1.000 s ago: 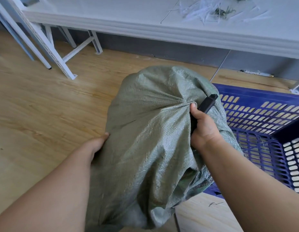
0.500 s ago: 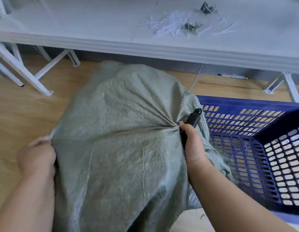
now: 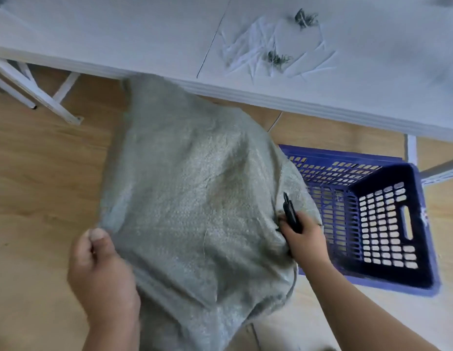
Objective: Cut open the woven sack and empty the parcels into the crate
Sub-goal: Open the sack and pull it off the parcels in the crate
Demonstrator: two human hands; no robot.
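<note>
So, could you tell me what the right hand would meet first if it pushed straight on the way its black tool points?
Most likely the woven sack itself. The right hand grips it with the black tool pointing up and away along the cloth; beyond lies the white table edge, though depth is unclear.

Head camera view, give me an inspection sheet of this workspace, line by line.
Surface: wooden floor; white table above.
Job's things: green woven sack bulging, its right edge over the blue crate; no parcels visible.
Clutter: white strips and dark scraps on the table.
Grippers: left hand pinches the sack's left edge; right hand grips sack fabric and a black cutter.
Cables: thin white cord on the floor.
Surroundings: white table legs.
</note>
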